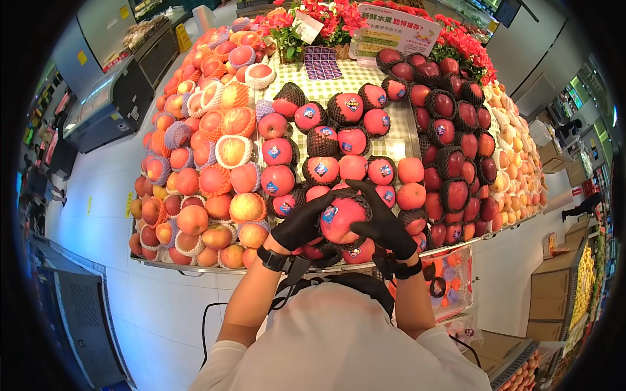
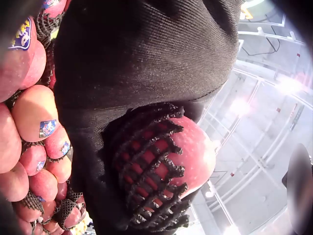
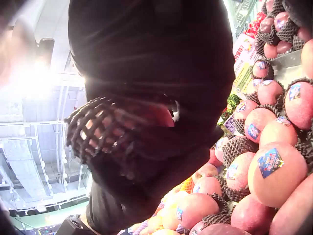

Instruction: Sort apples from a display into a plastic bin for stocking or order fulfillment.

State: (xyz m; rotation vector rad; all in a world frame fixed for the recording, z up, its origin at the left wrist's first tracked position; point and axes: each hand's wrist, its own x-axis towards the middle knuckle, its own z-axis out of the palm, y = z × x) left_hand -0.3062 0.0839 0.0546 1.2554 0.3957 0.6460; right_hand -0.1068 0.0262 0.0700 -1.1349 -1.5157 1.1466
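Both hands wear black gloves and hold one red apple (image 1: pixel 343 220) between them, above the front of the fruit display. A black foam net (image 2: pixel 154 169) wraps part of the apple, and a blue sticker shows on its upper left in the head view. My left hand (image 1: pixel 301 225) grips it from the left side; my right hand (image 1: pixel 386 225) curls round it from the right, thumb across the front. In the right wrist view the netted apple (image 3: pixel 117 127) shows beneath the gloved fingers. Just beyond the hands sit rows of stickered apples (image 1: pixel 322 169), several in black nets.
Netted peach-coloured apples (image 1: pixel 235 153) are heaped at left, dark red apples (image 1: pixel 443 130) at right. Checked cloth (image 1: pixel 391 146) shows between the apples. Red flowers (image 1: pixel 326 26) and a sign (image 1: pixel 394 29) stand at the back. The metal display edge (image 1: pixel 189 268) runs before the person.
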